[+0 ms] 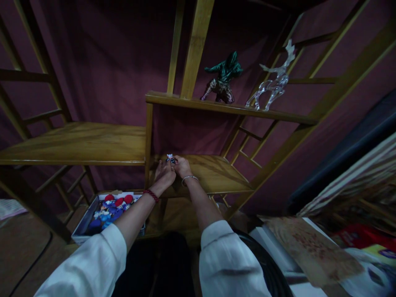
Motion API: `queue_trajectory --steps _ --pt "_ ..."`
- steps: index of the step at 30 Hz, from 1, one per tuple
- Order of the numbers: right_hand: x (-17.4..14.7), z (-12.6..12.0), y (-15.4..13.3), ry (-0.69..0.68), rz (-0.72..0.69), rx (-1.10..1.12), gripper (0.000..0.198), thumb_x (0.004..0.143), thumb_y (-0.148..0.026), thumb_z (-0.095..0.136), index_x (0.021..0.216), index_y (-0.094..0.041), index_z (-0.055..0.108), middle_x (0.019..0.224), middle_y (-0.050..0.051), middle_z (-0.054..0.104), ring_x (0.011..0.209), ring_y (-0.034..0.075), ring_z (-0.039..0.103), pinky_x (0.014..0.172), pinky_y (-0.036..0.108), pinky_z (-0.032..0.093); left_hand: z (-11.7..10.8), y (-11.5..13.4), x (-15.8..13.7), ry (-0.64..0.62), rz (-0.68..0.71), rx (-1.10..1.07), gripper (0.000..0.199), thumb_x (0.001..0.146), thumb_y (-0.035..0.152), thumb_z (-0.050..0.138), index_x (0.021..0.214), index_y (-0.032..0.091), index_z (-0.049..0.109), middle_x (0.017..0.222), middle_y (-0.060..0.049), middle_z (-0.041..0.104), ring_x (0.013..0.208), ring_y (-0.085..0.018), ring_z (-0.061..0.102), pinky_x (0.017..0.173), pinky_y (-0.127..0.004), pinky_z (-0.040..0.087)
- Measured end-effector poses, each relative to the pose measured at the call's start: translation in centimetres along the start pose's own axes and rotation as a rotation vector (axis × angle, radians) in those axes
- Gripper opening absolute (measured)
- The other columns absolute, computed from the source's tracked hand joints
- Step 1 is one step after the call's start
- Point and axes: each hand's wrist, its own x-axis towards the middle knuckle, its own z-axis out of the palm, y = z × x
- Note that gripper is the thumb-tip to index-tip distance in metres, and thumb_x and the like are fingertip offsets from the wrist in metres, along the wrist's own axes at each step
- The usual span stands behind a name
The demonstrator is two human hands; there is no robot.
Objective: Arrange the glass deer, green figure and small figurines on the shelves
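A small figurine (pixel 170 158) with a pale, eared head and a dark body stands at the left end of the lower right shelf (pixel 216 173), close to the upright divider. My right hand (pixel 183 166) reaches in from the right, its fingers closed in a pinch at the figurine's side. From the front, my left hand (pixel 165 172) has its fingers closed around the figurine's lower part, which they partly hide. A red beaded bracelet circles my left wrist, and a thin silver bangle is on the right one.
Overhead, a shelf board (pixel 229 108) carries a dark green hooded figure (pixel 225 78) and a clear deer figurine (pixel 274 84). Below left stands an open box (pixel 82 227) of blue, white and red figures. Boxes and cardboard (pixel 309 247) lie at lower right.
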Motion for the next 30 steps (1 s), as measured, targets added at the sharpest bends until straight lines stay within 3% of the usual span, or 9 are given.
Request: queue_trajectory --steps 4,8,15,21,30 --pt "0.9 0.3 -0.1 -0.019 0.031 -0.015 0.02 0.072 -0.022 0.06 0.09 -0.025 0.065 0.078 0.001 0.067 0.072 0.015 0.06 0.066 0.022 0.045 0.5 -0.6 0.4 -0.012 0.011 0.187 0.039 0.077 0.013 0.039 0.114 0.01 0.051 0.12 -0.017 0.054 0.121 -0.027 0.039 0.104 -0.041 0.019" --pt "1.4 0.5 -0.2 -0.043 0.024 -0.061 0.022 0.074 -0.023 0.058 0.096 -0.023 0.064 0.082 0.003 0.068 0.076 0.017 0.061 0.069 0.024 0.045 0.9 -0.7 0.6 0.026 0.054 0.229 0.039 0.076 0.01 0.04 0.114 0.012 0.051 0.116 -0.015 0.057 0.12 -0.025 0.041 0.103 -0.039 0.022" --pt "2.2 0.9 0.0 -0.065 -0.015 -0.092 0.025 0.077 -0.025 0.055 0.101 -0.021 0.063 0.091 0.006 0.068 0.086 0.019 0.062 0.074 0.024 0.046 0.7 1.0 0.6 -0.003 -0.08 0.302 0.041 0.073 0.009 0.042 0.113 0.009 0.052 0.12 -0.018 0.054 0.12 -0.028 0.04 0.101 -0.04 0.027" --pt "2.8 1.3 -0.1 -0.095 -0.021 -0.132 0.027 0.079 -0.026 0.053 0.104 -0.022 0.061 0.096 0.004 0.067 0.091 0.016 0.061 0.077 0.021 0.045 0.6 1.4 1.1 -0.042 -0.194 0.38 0.047 0.076 0.013 0.041 0.122 0.014 0.046 0.13 -0.011 0.046 0.126 -0.024 0.032 0.102 -0.034 0.027" --pt "3.0 1.8 0.3 -0.08 0.005 -0.123 0.027 0.08 -0.031 0.051 0.105 -0.025 0.06 0.098 0.002 0.067 0.091 0.016 0.061 0.078 0.021 0.045 0.6 1.4 1.1 -0.088 -0.197 0.456 0.053 0.076 0.013 0.04 0.128 0.016 0.04 0.135 -0.008 0.041 0.129 -0.023 0.028 0.104 -0.033 0.025"
